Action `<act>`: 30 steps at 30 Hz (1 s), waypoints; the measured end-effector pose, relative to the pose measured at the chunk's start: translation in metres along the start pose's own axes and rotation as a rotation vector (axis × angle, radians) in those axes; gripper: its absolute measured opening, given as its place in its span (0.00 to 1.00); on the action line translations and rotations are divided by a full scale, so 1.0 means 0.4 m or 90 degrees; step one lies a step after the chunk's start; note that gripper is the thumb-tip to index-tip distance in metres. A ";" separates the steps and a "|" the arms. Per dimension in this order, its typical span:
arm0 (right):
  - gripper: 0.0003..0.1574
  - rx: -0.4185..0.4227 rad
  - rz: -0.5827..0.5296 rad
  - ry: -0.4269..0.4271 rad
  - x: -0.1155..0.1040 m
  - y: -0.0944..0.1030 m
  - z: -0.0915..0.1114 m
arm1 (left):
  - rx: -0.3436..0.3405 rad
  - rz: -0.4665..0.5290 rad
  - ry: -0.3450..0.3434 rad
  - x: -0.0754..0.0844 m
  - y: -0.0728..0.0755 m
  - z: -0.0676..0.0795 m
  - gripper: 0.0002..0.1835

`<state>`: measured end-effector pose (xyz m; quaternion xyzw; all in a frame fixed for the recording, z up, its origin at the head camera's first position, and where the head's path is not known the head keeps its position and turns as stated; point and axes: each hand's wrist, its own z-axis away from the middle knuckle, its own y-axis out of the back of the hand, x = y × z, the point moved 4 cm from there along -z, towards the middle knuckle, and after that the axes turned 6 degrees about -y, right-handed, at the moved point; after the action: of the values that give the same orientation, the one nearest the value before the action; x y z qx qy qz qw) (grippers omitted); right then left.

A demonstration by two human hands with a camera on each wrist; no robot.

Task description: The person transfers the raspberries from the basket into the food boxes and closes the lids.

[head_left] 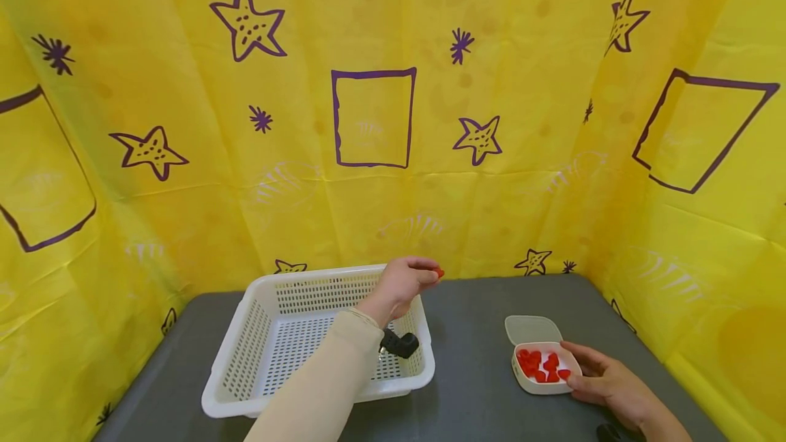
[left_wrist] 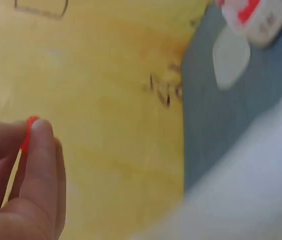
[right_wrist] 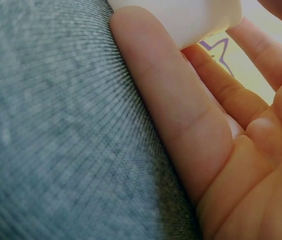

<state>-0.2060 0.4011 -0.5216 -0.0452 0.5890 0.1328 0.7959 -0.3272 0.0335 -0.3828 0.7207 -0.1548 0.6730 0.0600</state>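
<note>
My left hand pinches a small red piece between thumb and fingertips, raised by the far right corner of a white perforated basket. In the left wrist view the red piece peeks out between the fingertips; its exact kind is too small to tell. My right hand grips the right side of a small white box, which stands on the table with several red pieces inside. The box's lid lies folded back behind it. In the right wrist view, fingers touch the box's white wall.
A dark grey table carries the basket at left and the box at right. Yellow curtains with purple drawings hang behind and at both sides. My left forearm's cream sleeve crosses over the basket.
</note>
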 end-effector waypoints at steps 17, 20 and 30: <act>0.39 0.009 0.006 -0.003 -0.003 -0.002 0.004 | 0.129 0.044 0.017 -0.156 -0.334 0.127 0.09; 0.38 0.011 0.003 -0.004 -0.004 -0.001 0.005 | 0.141 0.013 0.011 -0.212 -0.358 0.128 0.11; 0.41 0.009 0.013 -0.003 -0.009 -0.004 0.006 | 0.121 -0.144 -0.040 -0.294 -0.387 0.115 0.07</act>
<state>-0.2043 0.3995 -0.5177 -0.0328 0.5883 0.1369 0.7963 -0.2416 0.1829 -0.4840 0.7568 -0.0105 0.6507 0.0620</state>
